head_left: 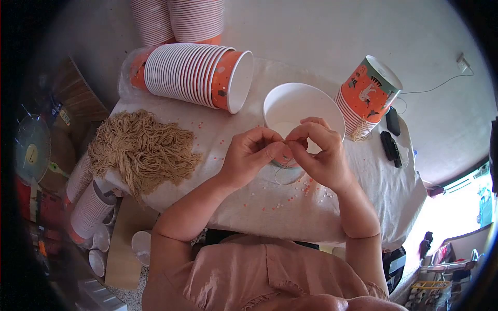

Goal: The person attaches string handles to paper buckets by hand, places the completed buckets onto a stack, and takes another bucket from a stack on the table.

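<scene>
My left hand (252,155) and my right hand (320,150) meet fingertip to fingertip in front of an upright paper bucket (301,93), white inside. Both are closed in a pinch on a thin string (277,181), part of which hangs in a loop below them. The exact grip at the fingertips is too small to make out. Part of the bucket's coloured outside shows between my wrists; my hands hide the rest of its front. Small orange and white dots (295,198) lie scattered on the cloth below.
Left on the cloth-covered table (223,207) lies a heap of tan strings (145,150). Behind it rests a sideways stack of paper buckets (187,75). An upside-down bucket stack (368,93) stands right, near a black object (390,149). More bucket stacks (91,212) sit low at left.
</scene>
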Demonstrator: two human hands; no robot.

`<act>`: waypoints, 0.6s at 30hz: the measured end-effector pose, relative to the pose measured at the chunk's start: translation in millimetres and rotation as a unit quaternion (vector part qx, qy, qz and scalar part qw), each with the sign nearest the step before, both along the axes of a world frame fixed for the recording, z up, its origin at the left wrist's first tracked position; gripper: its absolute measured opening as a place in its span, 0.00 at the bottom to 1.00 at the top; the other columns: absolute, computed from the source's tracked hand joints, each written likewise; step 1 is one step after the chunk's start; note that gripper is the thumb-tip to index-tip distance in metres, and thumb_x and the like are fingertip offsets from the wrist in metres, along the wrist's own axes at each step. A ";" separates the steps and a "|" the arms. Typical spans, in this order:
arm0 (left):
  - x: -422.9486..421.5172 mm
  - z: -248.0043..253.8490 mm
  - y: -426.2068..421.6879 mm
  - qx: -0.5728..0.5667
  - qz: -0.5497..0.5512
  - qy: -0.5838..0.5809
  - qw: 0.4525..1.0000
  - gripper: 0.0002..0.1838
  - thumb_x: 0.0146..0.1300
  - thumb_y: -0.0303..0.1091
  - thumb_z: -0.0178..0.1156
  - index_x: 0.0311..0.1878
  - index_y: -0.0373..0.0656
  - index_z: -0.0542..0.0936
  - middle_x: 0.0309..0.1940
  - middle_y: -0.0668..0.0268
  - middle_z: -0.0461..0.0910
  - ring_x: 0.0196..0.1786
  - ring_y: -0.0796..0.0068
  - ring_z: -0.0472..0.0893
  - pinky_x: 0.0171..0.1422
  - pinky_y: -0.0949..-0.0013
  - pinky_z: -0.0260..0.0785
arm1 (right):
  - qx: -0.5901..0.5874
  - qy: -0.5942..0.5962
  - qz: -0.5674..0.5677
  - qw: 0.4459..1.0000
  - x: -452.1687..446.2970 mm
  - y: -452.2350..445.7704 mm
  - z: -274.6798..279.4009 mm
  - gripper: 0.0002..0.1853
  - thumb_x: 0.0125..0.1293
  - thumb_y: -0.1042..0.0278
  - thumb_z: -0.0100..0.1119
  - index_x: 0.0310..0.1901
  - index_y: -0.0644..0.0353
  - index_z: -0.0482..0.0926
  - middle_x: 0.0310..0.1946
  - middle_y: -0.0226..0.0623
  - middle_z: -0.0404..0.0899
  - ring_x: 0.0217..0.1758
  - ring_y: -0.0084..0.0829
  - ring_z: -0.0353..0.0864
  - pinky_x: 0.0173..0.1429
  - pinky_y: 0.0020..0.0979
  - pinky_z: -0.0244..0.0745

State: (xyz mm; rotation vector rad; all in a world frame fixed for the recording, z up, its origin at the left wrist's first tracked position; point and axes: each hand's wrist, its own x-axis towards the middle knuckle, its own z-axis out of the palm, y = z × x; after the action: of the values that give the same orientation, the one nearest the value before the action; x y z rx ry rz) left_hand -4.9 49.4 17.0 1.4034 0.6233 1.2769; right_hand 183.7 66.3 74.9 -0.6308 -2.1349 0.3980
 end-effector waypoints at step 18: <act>3.5 -0.4 -2.3 0.039 0.054 -0.021 0.998 0.08 0.68 0.25 0.59 0.47 0.33 0.78 0.34 0.64 0.84 0.37 0.79 0.84 0.41 0.78 0.75 | -0.134 0.053 -0.010 0.990 1.5 -3.1 0.4 0.03 0.60 0.78 0.62 0.36 0.63 0.79 0.26 0.31 0.78 0.30 0.24 0.73 0.40 0.29 0.70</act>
State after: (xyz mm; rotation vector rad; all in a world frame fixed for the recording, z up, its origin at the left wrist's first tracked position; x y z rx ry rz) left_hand -1.4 47.1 16.6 1.4179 0.6332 1.4269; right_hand 185.2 63.2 75.4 -0.7637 -1.9887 0.6998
